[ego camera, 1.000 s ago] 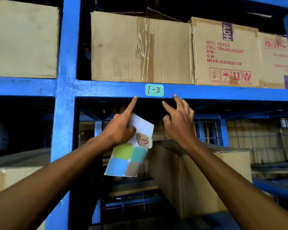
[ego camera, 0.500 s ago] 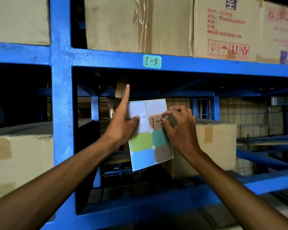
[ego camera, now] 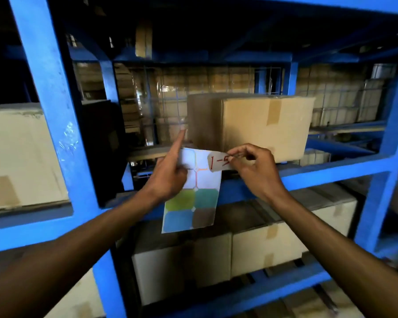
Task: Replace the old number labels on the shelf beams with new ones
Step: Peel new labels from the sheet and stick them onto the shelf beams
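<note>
label (ego camera: 218, 162) now lifted off sheet (ego camera: 194, 196) | right hand (ego camera: 254, 173) pinching it

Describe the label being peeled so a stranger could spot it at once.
Start at the blue shelf beam crossing the middle; in front of it the left hand holds a sticker sheet. At the sheet's top right corner, the right hand pinches the tan label. Unlike the blank coloured stickers below, it carries red handwriting starting "I-".
</note>
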Demonstrator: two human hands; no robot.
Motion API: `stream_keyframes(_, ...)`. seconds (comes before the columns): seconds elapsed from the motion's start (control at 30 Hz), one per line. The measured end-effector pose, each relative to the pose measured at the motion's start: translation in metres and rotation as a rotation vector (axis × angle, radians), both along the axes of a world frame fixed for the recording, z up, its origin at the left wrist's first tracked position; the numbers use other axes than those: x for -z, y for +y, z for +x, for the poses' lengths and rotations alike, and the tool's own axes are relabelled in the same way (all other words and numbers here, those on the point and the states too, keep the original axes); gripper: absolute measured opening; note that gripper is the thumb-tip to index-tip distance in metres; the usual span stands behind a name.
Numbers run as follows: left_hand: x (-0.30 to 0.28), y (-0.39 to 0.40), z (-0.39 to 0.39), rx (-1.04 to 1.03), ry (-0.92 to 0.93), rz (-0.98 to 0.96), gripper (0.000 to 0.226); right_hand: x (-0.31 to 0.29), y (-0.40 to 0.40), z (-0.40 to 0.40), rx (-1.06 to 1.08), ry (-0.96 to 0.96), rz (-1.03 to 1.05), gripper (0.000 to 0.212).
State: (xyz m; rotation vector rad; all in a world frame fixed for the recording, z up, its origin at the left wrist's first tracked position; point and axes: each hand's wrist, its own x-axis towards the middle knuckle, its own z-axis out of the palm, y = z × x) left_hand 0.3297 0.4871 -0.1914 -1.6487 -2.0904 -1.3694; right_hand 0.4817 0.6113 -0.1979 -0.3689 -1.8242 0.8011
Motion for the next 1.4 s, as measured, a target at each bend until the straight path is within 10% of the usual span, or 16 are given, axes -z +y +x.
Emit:
stream_keyframes(0.4, 0.122, -0.022, 0.010, -0.133, 0.364, -0.421, 0.099, 0.097, 0.014, -0.019, 0.047, -0.092, -0.215, 0.013)
stream_keyframes(1.4, 0.125, 0.013, -0.003, -0.318, 0.701, -0.608, 0.091, 0.109, 0.026, -0.036, -0.007, -0.158, -0.248, 0.013)
